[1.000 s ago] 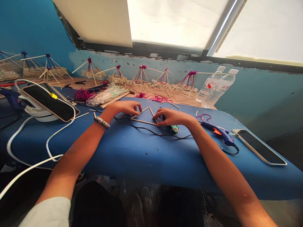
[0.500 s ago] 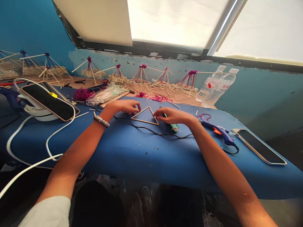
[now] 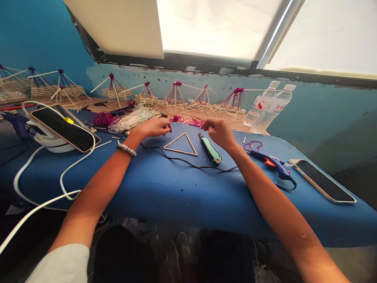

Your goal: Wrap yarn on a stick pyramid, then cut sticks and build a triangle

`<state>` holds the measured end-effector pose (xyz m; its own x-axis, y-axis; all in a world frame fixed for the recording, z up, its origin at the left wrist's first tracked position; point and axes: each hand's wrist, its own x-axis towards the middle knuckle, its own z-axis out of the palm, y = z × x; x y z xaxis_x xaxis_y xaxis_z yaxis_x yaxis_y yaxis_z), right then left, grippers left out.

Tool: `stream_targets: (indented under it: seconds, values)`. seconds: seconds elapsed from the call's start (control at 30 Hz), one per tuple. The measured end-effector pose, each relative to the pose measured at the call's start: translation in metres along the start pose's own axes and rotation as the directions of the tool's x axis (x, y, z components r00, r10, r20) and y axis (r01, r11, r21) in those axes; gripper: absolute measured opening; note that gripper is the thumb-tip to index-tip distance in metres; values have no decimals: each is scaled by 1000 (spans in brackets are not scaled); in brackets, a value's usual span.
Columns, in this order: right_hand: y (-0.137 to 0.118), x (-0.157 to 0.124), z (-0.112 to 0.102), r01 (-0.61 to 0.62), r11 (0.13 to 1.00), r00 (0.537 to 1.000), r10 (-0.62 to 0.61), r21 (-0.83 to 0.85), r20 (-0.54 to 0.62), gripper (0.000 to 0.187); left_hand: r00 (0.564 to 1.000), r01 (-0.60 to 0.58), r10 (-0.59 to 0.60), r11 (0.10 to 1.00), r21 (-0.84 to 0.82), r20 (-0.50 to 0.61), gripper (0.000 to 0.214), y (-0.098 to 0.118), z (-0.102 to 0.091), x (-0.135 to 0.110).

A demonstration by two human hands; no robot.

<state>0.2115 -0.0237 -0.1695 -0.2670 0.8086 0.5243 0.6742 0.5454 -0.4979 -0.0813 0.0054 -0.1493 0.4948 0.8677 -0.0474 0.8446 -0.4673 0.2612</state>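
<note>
A flat triangle of thin wooden sticks [image 3: 180, 151] lies on the blue table [image 3: 176, 188], with neither hand touching it. My left hand [image 3: 155, 127] hovers just left of and behind the triangle's top corner, its fingertips pinched together. My right hand [image 3: 218, 132] is raised to the right of the triangle, above the far end of a green utility knife [image 3: 211, 150], with its fingers curled under. What either hand holds, if anything, is hidden. A bead bracelet sits on my left wrist [image 3: 126, 150].
A black cable [image 3: 188, 162] runs in front of the triangle. A blue glue gun [image 3: 272, 162] and a phone [image 3: 322, 181] lie at right, another phone [image 3: 60, 127] on a white stand at left. Stick-and-yarn pyramids [image 3: 176, 96], a bag of sticks [image 3: 132, 118] and two water bottles [image 3: 265, 108] stand behind.
Both hands were pressing on the triangle's corners; they have lifted off and moved back, leaving the triangle flat on the table. The green knife, earlier under my right hand, now shows fully.
</note>
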Motion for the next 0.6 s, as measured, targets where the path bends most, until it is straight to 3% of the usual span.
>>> stream_targets:
  seconds: [0.1, 0.17, 0.37, 0.6]
  values:
    - [3, 1, 3, -96, 987, 976, 119, 129, -184, 34, 997, -26, 26, 1000, 9, -69, 38, -4, 3, 3]
    - [6, 1, 5, -128, 973, 954, 174, 193, -243, 33, 997, -28, 28, 1000, 5, -72, 38, -5, 7, 6]
    - [21, 6, 9, -218, 925, 912, 306, 313, -271, 31, 1000, 3, -3, 999, -50, 9, 38, -11, 21, 15]
    - [45, 12, 10, -268, 894, 849, 396, 360, -351, 29, 999, 18, -18, 1000, -7, -29, 38, -16, 28, 21]
